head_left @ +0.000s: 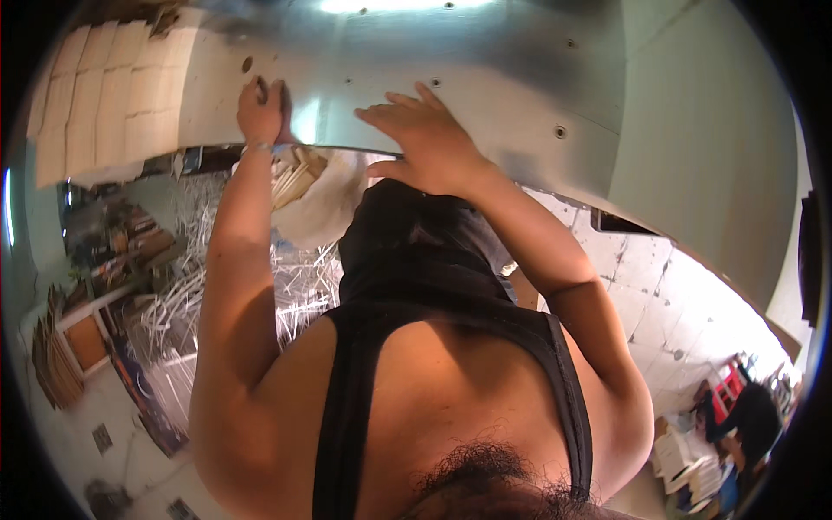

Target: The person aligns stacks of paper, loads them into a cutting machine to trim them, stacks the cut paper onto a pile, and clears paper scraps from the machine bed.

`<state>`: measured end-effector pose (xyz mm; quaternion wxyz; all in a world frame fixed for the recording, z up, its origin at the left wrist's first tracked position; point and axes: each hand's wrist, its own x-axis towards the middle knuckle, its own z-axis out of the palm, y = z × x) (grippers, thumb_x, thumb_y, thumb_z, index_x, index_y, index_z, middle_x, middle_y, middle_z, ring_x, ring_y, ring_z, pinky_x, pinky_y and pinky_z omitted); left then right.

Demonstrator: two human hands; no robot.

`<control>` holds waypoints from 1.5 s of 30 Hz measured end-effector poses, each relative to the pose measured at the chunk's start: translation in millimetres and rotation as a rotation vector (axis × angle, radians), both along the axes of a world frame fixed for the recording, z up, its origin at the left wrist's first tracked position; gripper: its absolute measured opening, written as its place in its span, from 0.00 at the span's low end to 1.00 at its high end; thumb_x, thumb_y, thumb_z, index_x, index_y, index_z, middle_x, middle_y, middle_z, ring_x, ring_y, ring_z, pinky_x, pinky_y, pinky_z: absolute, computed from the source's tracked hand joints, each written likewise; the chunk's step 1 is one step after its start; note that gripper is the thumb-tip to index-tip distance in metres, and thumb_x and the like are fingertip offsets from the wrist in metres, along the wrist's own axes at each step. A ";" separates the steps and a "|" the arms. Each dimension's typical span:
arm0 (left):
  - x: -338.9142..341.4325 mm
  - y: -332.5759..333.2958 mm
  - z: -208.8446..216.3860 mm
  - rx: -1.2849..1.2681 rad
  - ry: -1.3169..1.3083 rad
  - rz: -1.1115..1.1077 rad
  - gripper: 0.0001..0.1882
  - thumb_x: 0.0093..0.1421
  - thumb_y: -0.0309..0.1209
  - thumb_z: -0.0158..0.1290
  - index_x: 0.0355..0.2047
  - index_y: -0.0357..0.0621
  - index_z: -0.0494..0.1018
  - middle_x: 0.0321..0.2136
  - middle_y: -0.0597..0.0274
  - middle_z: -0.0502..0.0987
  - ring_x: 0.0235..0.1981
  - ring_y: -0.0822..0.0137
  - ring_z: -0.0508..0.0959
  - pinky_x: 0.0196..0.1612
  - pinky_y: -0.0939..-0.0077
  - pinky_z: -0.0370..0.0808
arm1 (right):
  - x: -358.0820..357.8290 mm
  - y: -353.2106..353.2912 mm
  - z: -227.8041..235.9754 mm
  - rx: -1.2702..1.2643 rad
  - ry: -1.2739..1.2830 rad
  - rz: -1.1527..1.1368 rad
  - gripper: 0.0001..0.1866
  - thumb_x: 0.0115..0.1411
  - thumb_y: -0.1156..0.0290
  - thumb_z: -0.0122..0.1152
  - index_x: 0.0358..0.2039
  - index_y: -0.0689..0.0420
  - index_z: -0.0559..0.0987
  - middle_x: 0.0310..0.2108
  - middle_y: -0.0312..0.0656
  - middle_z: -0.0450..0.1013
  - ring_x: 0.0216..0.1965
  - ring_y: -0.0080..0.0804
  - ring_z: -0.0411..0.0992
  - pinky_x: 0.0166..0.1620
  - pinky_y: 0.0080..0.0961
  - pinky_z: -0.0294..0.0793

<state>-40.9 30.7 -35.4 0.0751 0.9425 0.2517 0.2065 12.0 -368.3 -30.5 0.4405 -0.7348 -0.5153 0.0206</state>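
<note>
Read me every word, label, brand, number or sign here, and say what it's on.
None can be read.
Metal worktop: no lettering visible.
Pale stacks, upper left: no lettering visible.
Dark panel, lower left, and clutter, lower right: any markings too small or blurred to read.

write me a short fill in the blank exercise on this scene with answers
Over the metal tabletop, the left hand is nearer the pale stacks than the ____ hand.
The person's garment is ____ in colour.
White strips lie to the garment's ____ in this view.

Missing words: right; black; left
</note>
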 end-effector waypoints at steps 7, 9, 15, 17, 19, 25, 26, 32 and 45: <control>11.3 -20.5 -4.3 0.117 0.035 0.043 0.36 0.62 0.58 0.55 0.59 0.43 0.74 0.57 0.46 0.76 0.59 0.46 0.74 0.60 0.48 0.69 | 1.5 -7.3 13.6 -0.067 0.019 -0.011 0.41 0.60 0.44 0.66 0.69 0.52 0.69 0.64 0.48 0.71 0.71 0.50 0.61 0.76 0.54 0.46; 5.4 -16.9 -1.1 0.095 0.030 0.081 0.37 0.62 0.59 0.55 0.61 0.43 0.73 0.59 0.46 0.74 0.62 0.47 0.72 0.62 0.47 0.67 | 1.5 -5.2 18.5 -0.061 0.017 0.022 0.41 0.60 0.45 0.67 0.69 0.53 0.69 0.65 0.49 0.71 0.71 0.51 0.61 0.76 0.53 0.46; 3.2 -18.8 0.7 0.010 0.057 0.136 0.41 0.62 0.60 0.53 0.67 0.46 0.68 0.68 0.42 0.65 0.71 0.45 0.62 0.71 0.46 0.56 | 1.4 -3.9 24.1 -0.071 0.005 0.044 0.41 0.60 0.47 0.67 0.68 0.55 0.69 0.64 0.51 0.71 0.70 0.55 0.62 0.75 0.55 0.46; 3.3 -25.6 -0.1 -0.017 0.087 0.152 0.41 0.62 0.60 0.53 0.67 0.47 0.68 0.69 0.42 0.64 0.71 0.44 0.61 0.72 0.45 0.54 | 0.4 -4.9 23.8 -0.090 0.026 0.023 0.41 0.59 0.47 0.68 0.67 0.55 0.70 0.63 0.51 0.71 0.69 0.56 0.63 0.74 0.57 0.47; 3.2 -31.1 3.4 -0.018 0.077 0.159 0.41 0.62 0.60 0.53 0.68 0.47 0.67 0.70 0.42 0.64 0.71 0.45 0.61 0.72 0.45 0.54 | 0.1 -5.8 25.7 -0.083 0.018 0.025 0.41 0.59 0.47 0.68 0.68 0.55 0.70 0.63 0.51 0.71 0.69 0.56 0.63 0.74 0.58 0.47; 1.8 -36.2 7.2 -0.029 0.093 0.166 0.41 0.62 0.59 0.54 0.68 0.47 0.67 0.70 0.43 0.63 0.72 0.46 0.60 0.72 0.46 0.54 | -2.0 -7.7 24.3 -0.097 0.003 0.030 0.41 0.59 0.47 0.68 0.68 0.54 0.69 0.63 0.51 0.71 0.69 0.56 0.63 0.74 0.59 0.47; 3.0 -37.2 5.3 -0.024 0.103 0.165 0.41 0.62 0.59 0.54 0.68 0.47 0.67 0.69 0.42 0.64 0.71 0.46 0.61 0.71 0.46 0.55 | -2.1 -8.1 23.7 -0.110 0.000 0.026 0.41 0.59 0.47 0.68 0.68 0.54 0.69 0.63 0.51 0.71 0.69 0.56 0.63 0.74 0.59 0.47; 6.3 -20.5 5.0 -0.043 0.097 0.095 0.38 0.63 0.58 0.54 0.65 0.45 0.71 0.65 0.44 0.69 0.68 0.47 0.66 0.69 0.46 0.59 | 2.3 -3.7 23.3 -0.106 0.015 0.023 0.41 0.59 0.47 0.68 0.68 0.53 0.69 0.64 0.51 0.71 0.69 0.54 0.62 0.75 0.58 0.47; 6.1 -23.5 1.4 0.002 0.105 0.122 0.40 0.63 0.61 0.53 0.67 0.48 0.69 0.68 0.46 0.66 0.70 0.49 0.63 0.69 0.46 0.58 | 1.7 -5.0 18.6 -0.097 0.049 0.006 0.42 0.58 0.46 0.69 0.69 0.52 0.69 0.65 0.47 0.71 0.70 0.54 0.62 0.75 0.56 0.47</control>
